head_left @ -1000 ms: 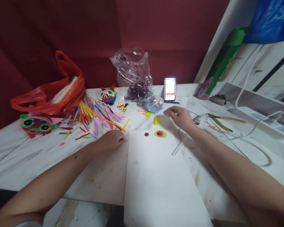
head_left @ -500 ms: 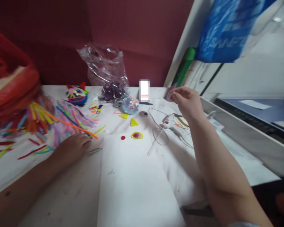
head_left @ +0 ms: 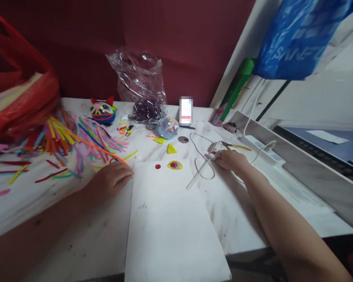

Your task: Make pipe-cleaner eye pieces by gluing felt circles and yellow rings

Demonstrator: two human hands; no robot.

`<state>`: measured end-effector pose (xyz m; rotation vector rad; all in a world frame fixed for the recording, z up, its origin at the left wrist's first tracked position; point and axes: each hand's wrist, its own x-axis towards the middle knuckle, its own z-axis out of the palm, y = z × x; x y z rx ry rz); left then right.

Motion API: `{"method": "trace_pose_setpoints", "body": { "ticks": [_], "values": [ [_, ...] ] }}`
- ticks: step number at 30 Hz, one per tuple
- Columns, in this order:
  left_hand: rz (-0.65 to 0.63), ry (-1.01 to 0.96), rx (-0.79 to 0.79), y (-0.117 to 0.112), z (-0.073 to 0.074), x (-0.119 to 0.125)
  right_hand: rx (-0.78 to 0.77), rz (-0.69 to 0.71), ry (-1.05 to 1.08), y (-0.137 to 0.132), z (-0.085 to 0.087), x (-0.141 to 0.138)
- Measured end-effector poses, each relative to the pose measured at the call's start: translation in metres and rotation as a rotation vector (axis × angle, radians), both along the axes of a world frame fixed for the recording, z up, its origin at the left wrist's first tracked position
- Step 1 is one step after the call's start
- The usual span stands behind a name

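Observation:
A white sheet of paper (head_left: 170, 219) lies in front of me with a red dot (head_left: 157, 166) and a yellow-ringed red shape (head_left: 174, 165) near its far edge. My left hand (head_left: 110, 180) rests on the table at the sheet's left edge, fingers lying loosely flat and holding nothing. My right hand (head_left: 232, 159) is closed round the back of a small white-and-red glue gun (head_left: 214, 150) to the right of the sheet. A clear stick (head_left: 194, 179) pokes out of the gun toward the paper, and its thin cord (head_left: 194, 141) loops over the table.
Colourful strips (head_left: 76, 141) spread from a red plastic bag (head_left: 20, 98) at the left. A painted cat-eared ball (head_left: 102, 111), a clear bag of purple bits (head_left: 144, 90), a clear ball (head_left: 167, 128), a phone (head_left: 186, 111) and yellow triangles (head_left: 171, 149) lie behind. Yellow-handled pliers (head_left: 238, 147) and a blue bag (head_left: 294, 39) are at the right.
My right hand, raised near the back right half a second ago, has come down onto the glue gun. My left hand stays by the paper's left edge. The view has shifted right.

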<state>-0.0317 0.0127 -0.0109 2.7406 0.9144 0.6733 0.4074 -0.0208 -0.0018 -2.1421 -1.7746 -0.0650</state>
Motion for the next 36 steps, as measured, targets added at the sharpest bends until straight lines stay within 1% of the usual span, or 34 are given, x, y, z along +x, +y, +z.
{"method": "trace_pose_setpoints", "body": {
  "ticks": [2,3,5,6,7,9,11,12,14,15,16,18,20,22,24,26,27,28,30,32,34,36],
  "values": [
    [-0.06,0.01,-0.017,-0.005,-0.002,0.001,-0.068,-0.06,-0.093,-0.002,0.003,0.0],
    [-0.1,0.01,-0.023,-0.008,-0.004,0.002,-0.076,-0.089,-0.161,-0.005,0.007,0.0],
    [-0.192,0.025,-0.042,-0.017,-0.007,0.006,-0.028,-0.112,-0.263,-0.009,0.018,-0.001],
    [-0.237,0.05,-0.06,-0.022,-0.008,0.01,0.029,-0.101,-0.244,-0.012,0.024,-0.002],
    [-0.275,0.084,-0.08,-0.027,-0.009,0.015,0.095,-0.08,-0.166,-0.014,0.029,-0.005],
    [-0.336,0.171,-0.12,-0.037,-0.009,0.026,0.192,-0.031,0.097,-0.017,0.036,-0.014],
    [-0.379,0.257,-0.173,-0.046,-0.006,0.039,0.195,0.029,0.272,-0.019,0.036,-0.031],
    [-0.387,0.293,-0.2,-0.049,-0.004,0.045,0.17,0.079,0.367,-0.019,0.034,-0.042],
    [-0.399,0.357,-0.232,-0.054,0.0,0.055,0.065,0.215,0.731,-0.022,0.029,-0.065],
    [-0.398,0.378,-0.237,-0.056,0.001,0.058,0.016,0.241,0.864,-0.024,0.027,-0.077],
    [-0.392,0.396,-0.238,-0.058,0.001,0.061,-0.051,0.256,0.941,-0.026,0.026,-0.088],
    [-0.367,0.417,-0.234,-0.063,-0.001,0.063,-0.131,0.282,0.972,-0.03,0.028,-0.107],
    [-0.347,0.425,-0.224,-0.07,-0.009,0.064,-0.148,0.31,0.936,-0.034,0.031,-0.118],
    [-0.334,0.433,-0.206,-0.081,-0.02,0.065,-0.117,0.309,0.901,-0.036,0.033,-0.123],
    [-0.292,0.44,-0.178,-0.094,-0.032,0.066,-0.089,0.281,0.887,-0.035,0.032,-0.124],
    [-0.238,0.426,-0.145,-0.106,-0.038,0.066,-0.08,0.241,0.891,-0.032,0.028,-0.125],
    [-0.256,0.416,-0.133,-0.11,-0.038,0.066,-0.077,0.224,0.9,-0.03,0.026,-0.125],
    [-0.271,0.407,-0.125,-0.112,-0.036,0.066,-0.069,0.21,0.911,-0.028,0.024,-0.125],
    [-0.311,0.398,-0.129,-0.112,-0.025,0.064,-0.039,0.203,0.941,-0.025,0.022,-0.124],
    [-0.349,0.421,-0.176,-0.106,-0.012,0.065,-0.005,0.218,0.973,-0.022,0.02,-0.122],
    [-0.366,0.443,-0.238,-0.101,-0.001,0.069,0.008,0.229,1.013,-0.022,0.019,-0.12],
    [-0.418,0.416,-0.252,-0.099,0.002,0.074,-0.011,0.275,1.07,-0.026,0.019,-0.117]
  ]
}}
